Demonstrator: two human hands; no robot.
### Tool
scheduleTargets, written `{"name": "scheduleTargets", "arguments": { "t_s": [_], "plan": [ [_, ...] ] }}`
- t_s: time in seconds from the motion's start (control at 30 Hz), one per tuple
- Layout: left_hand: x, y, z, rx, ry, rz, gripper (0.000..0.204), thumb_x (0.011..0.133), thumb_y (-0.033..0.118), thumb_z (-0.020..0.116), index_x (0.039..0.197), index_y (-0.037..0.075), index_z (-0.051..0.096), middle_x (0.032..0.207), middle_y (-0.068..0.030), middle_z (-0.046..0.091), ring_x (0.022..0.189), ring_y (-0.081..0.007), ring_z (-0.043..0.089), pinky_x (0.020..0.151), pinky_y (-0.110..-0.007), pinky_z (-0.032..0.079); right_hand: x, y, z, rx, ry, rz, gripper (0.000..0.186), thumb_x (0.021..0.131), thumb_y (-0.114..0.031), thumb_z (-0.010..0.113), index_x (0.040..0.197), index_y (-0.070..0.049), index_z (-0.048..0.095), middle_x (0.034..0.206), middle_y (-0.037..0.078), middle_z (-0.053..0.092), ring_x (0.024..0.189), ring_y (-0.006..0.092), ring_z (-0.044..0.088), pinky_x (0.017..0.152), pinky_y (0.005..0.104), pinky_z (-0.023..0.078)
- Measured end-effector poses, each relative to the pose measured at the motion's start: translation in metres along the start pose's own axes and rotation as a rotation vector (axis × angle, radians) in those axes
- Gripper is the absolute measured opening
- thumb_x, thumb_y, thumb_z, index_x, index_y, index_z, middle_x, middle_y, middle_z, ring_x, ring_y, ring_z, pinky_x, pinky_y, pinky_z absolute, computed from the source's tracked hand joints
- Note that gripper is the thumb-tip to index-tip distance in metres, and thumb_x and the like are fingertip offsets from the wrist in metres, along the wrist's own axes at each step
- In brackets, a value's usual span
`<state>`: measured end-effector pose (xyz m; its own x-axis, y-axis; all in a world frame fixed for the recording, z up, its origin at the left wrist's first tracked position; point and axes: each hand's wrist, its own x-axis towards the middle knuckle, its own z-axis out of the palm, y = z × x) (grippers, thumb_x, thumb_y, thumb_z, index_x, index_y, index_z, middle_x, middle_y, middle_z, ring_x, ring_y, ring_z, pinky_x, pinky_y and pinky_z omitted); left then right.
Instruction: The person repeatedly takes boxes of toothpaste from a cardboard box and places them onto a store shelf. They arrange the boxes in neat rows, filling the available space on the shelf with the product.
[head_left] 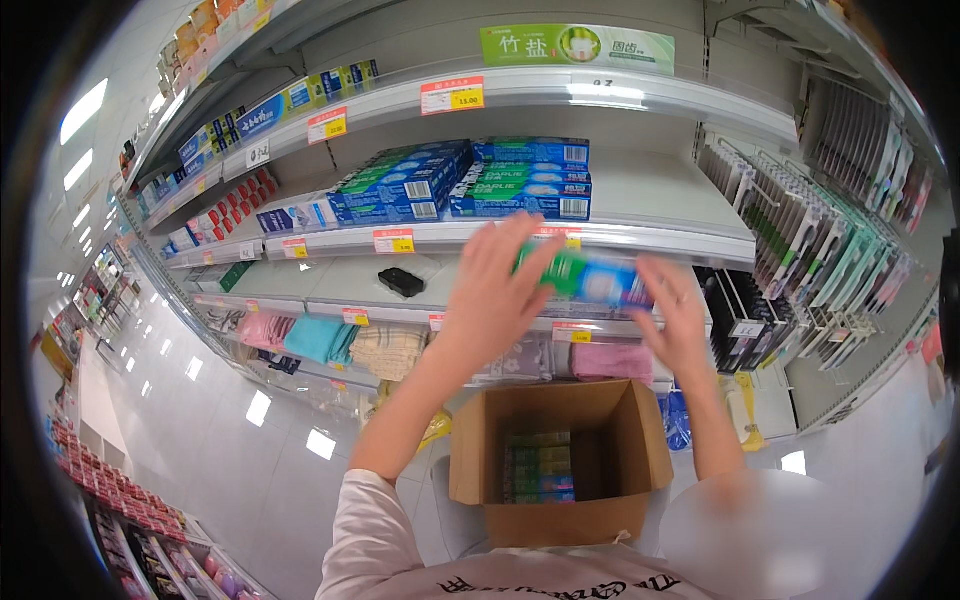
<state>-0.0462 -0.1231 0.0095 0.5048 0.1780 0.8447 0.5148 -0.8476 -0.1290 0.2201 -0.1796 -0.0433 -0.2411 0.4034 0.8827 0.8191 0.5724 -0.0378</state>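
Here, a long green and blue box [592,280] is held level between two raised hands in the middle of the frame, just in front of the shelf edge [640,238]. The left hand [497,290] is seen from the back, with its fingers [520,240] spread and stretched upward; the left end of the box is covered by them, but how firmly it is gripped cannot be told, because the hand is blurred. The right hand [676,315] is placed at the right end of the box, with its fingers half curled around that end. Above the hands, in the upper middle of the frame, stacks of blue boxes [470,180] are laid flat on a shelf, and yellow and red price tags [393,241] are fixed along the edges. A small black object [401,282] is seen on the shelf to the left of the hands. Folded towels [385,347] in pink, teal and beige are kept on a lower shelf. In the lower middle of the frame an open carton [560,465] is found below the hands, and more green and blue boxes [540,468] are packed inside it. At the right of the frame, toothbrush packs [820,250] are hung in rows.
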Motion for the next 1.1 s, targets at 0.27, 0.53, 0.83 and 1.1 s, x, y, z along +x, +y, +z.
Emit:
{"name": "scheduleTargets", "arguments": {
  "t_s": [0.27,0.53,0.83,1.1],
  "plan": [
    [0.026,-0.066,0.041,0.128,0.191,-0.094,0.042,0.088,0.021,0.068,0.125,0.003,0.059,0.131,-0.0163,0.056,0.122,-0.0346,0.053,0.104,-0.046,0.038,0.138,0.058,0.037,-0.022,-0.053,0.076,0.047,0.092,-0.025,0.066,0.133,-0.003,0.058,0.122,0.020,0.061,0.111,0.0370,0.059,0.092,0.0432,0.050],
    [0.019,-0.079,0.096,0.192,0.148,-0.217,0.041,0.093,0.034,0.063,0.119,0.003,0.062,0.120,-0.0114,0.061,0.118,-0.0281,0.054,0.112,-0.052,0.027,0.167,0.107,0.097,-0.181,-0.206,-0.051,0.040,0.093,-0.029,0.063,0.123,-0.003,0.067,0.131,0.020,0.059,0.113,0.0394,0.060,0.099,0.0431,0.047],
    [0.015,-0.081,0.098,0.182,0.201,-0.212,0.039,0.093,0.031,0.063,0.119,0.002,0.063,0.119,-0.0125,0.061,0.118,-0.0286,0.054,0.112,-0.051,0.028,0.176,0.129,0.119,0.064,-0.313,0.126,0.036,0.094,-0.025,0.059,0.123,-0.004,0.066,0.128,0.021,0.063,0.117,0.0393,0.060,0.101,0.0425,0.047],
    [0.024,-0.079,0.104,0.135,0.188,-0.230,0.040,0.091,0.030,0.065,0.122,0.005,0.063,0.124,-0.0131,0.062,0.124,-0.0305,0.053,0.116,-0.054,0.024,0.174,0.136,0.107,0.011,-0.089,0.051,0.043,0.094,-0.032,0.062,0.129,-0.006,0.064,0.134,0.025,0.059,0.124,0.0425,0.056,0.107,0.0431,0.043]
  ]
}}
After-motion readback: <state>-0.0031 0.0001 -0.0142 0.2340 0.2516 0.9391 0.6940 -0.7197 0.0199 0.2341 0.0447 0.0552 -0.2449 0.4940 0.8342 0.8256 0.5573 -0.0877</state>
